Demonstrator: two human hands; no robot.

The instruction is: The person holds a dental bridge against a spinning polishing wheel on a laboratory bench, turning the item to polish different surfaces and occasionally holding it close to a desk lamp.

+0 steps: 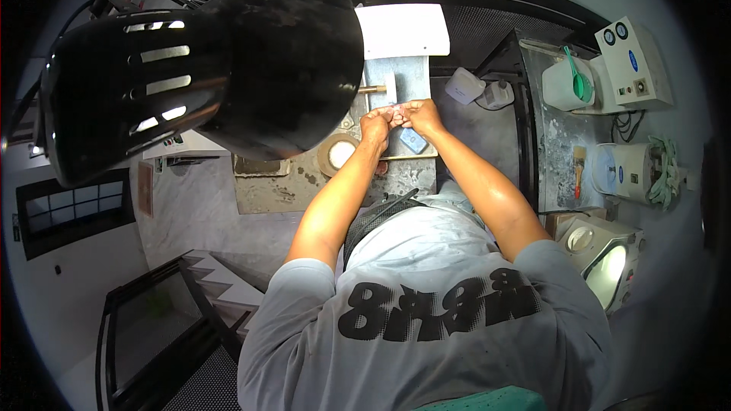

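Note:
My left hand (375, 128) and my right hand (422, 116) meet over the workbench, fingertips pinched together. Between them is a small pinkish piece, too small and too covered by the fingers to name. Just below my hands lies a blue rectangular block (413, 141) on the pale work surface. Beyond them, a tool with a wooden handle (373, 89) and a light, upright head lies close to my fingers. To the left of my left wrist sits a round brown ring with a white centre (340, 154).
A large black lamp (282, 61) hangs over the bench's left side. A white sheet (403, 30) lies at the back. Rightward are white jugs (464, 86), a tub with a green scoop (583, 88), a gauge machine (633, 61), a red-handled brush (579, 171) and gloves (664, 171).

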